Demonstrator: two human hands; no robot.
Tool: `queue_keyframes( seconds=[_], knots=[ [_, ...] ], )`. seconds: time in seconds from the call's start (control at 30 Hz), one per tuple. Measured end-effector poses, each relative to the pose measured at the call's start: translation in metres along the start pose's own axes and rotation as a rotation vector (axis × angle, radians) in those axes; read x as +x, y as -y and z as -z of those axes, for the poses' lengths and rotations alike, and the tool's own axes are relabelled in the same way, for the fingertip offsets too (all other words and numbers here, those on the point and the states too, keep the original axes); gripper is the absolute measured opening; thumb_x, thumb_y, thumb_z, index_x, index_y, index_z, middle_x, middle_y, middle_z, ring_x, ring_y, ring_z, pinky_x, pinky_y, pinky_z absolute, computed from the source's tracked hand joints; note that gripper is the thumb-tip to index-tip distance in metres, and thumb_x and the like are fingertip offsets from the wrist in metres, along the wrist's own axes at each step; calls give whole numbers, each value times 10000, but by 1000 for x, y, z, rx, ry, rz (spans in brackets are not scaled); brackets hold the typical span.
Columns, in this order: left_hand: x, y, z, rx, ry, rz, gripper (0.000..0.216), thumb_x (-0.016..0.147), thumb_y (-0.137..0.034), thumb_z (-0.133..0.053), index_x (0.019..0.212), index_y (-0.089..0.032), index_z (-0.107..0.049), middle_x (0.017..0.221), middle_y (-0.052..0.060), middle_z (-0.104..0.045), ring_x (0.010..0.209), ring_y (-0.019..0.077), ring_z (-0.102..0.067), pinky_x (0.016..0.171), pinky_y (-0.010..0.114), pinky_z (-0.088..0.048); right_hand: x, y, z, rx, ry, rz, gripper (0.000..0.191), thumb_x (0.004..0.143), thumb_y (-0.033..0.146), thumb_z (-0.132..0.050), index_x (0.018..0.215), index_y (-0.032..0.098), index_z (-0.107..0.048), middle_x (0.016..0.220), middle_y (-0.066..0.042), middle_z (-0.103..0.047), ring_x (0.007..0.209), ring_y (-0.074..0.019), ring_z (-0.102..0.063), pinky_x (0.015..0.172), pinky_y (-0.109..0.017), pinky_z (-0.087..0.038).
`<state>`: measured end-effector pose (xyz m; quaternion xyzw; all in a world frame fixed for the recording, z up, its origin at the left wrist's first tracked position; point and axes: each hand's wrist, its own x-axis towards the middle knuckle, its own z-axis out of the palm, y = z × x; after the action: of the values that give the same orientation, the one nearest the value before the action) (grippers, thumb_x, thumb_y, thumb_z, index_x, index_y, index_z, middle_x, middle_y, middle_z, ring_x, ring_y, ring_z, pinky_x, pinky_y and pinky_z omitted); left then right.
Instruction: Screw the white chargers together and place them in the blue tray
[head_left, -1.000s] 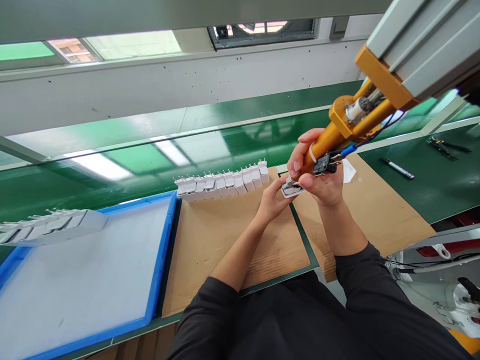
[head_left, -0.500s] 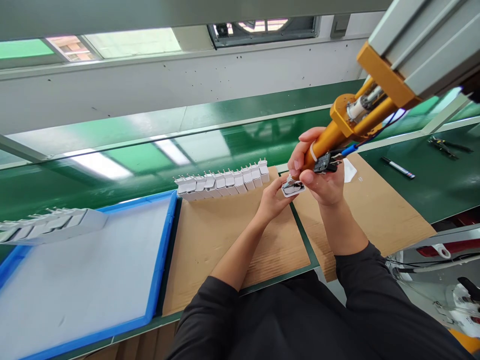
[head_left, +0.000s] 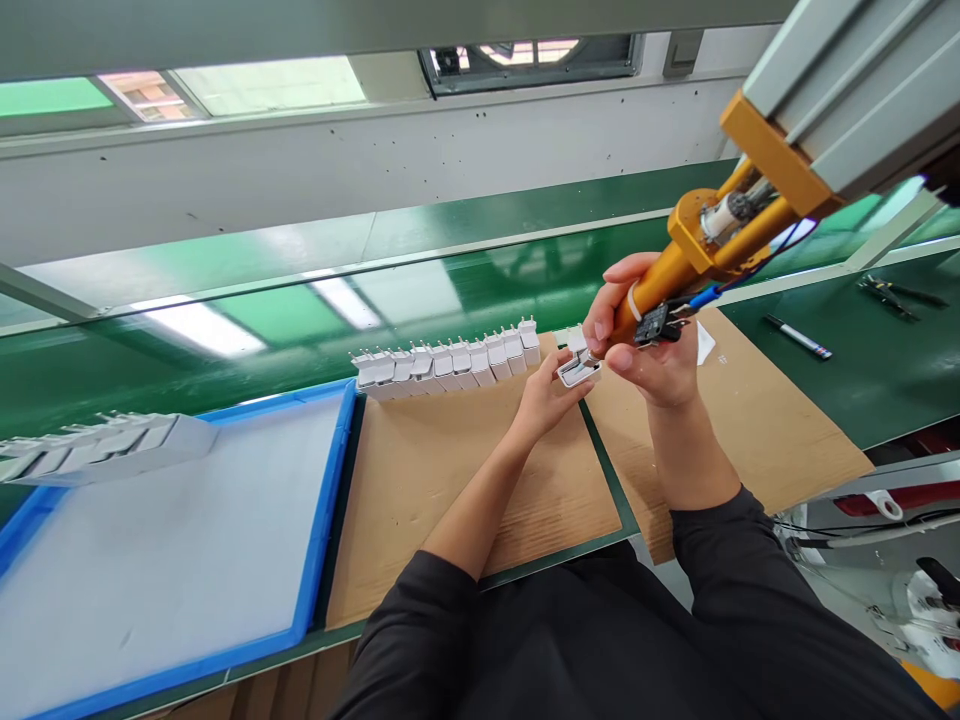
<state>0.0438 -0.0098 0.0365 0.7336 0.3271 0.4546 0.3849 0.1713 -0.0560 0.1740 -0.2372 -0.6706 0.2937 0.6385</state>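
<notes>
My left hand (head_left: 545, 397) is closed around a small white plug-adapter housing (head_left: 579, 374), its open side facing up with a hollow inside. My right hand (head_left: 652, 345) wraps round the lower end of an orange-gold tool (head_left: 664, 275) that hangs from a grey column at the upper right. The tool's tip is close by the housing; whether they touch I cannot tell. A black switch (head_left: 656, 323) with a blue wire sits on the tool's side by my right thumb. Behind my left hand stands a row of white plug adapters (head_left: 450, 362), pins up.
At left, a blue-rimmed tray (head_left: 330, 490) has a white lining, with more white adapters (head_left: 112, 445) at its far side. Brown cardboard sheets (head_left: 450, 480) cover the green bench. A marker (head_left: 797, 337) and pliers (head_left: 896, 297) lie at right.
The tool's tip and my right hand have shifted slightly right, off the housing. The housing has turned a little in my left hand, showing more of its hollow and a raised white part behind.
</notes>
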Motion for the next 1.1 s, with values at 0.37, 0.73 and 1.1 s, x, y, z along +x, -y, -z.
queue_keyframes(
  seconds=[0.37, 0.73, 1.1],
  knots=[
    [-4, 28, -1, 205, 135, 66, 442, 744, -231, -713, 1164, -197, -578, 1121, 78, -692, 1010, 237, -657, 908, 390, -518, 14, -36, 59, -222, -182, -116, 615, 629, 622, -758, 1099, 290, -544, 882, -1, -604, 881, -214, -638, 686, -364, -531],
    [-5, 43, -4, 254, 112, 8, 449, 731, -198, -721, 1166, -186, -612, 1129, 88, -639, 918, 201, -633, 821, 333, -536, 9, -89, 95, -481, -587, -6, 553, 756, 446, -673, 1207, 250, -420, 1180, -82, -585, 1080, -185, -581, 1014, -392, -459],
    [-5, 43, -8, 193, 70, -45, 450, 733, -142, -701, 1167, -204, -599, 1221, 92, -556, 984, 191, -613, 915, 335, -516, -74, -92, 40, -657, -435, -289, 362, 811, 429, -622, 1091, 218, -528, 1089, -76, -592, 927, -179, -569, 798, -334, -490]
  ],
)
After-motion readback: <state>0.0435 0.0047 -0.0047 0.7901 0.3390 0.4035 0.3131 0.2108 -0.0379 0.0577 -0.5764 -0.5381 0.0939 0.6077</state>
